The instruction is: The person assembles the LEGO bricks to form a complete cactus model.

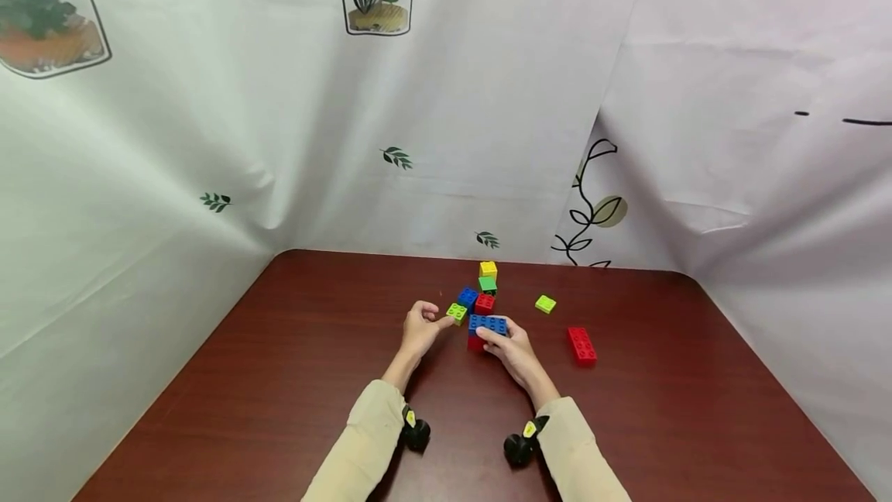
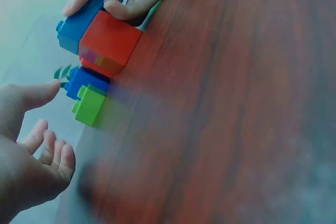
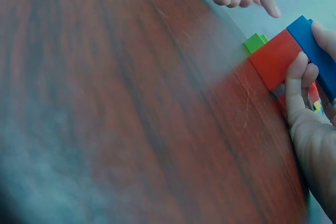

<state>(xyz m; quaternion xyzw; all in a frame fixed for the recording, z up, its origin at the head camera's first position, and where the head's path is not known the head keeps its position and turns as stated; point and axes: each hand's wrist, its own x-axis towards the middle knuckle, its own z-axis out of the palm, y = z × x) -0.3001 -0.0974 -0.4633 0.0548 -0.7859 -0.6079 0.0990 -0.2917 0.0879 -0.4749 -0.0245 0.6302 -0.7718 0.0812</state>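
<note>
In the head view my right hand (image 1: pixel 514 349) grips a blue toy building brick (image 1: pixel 488 324), thumb on its near side and fingers round the other side. Beneath its left part sits a red brick (image 3: pixel 276 59). My left hand (image 1: pixel 420 331) is beside a lime green brick (image 1: pixel 457 312), its thumb and bent fingers apart with nothing between them, as the left wrist view shows. Behind the lime brick stands another blue brick (image 1: pixel 468 298), and a smaller red brick (image 1: pixel 484 304) is right next to it.
A green brick (image 1: pixel 487 284) and a yellow brick (image 1: pixel 488 269) stand farther back on the brown table (image 1: pixel 279 393). To the right lie a flat lime brick (image 1: pixel 546 304) and a long red brick (image 1: pixel 581 346). A printed white cloth (image 1: pixel 446 200) hangs behind the far edge.
</note>
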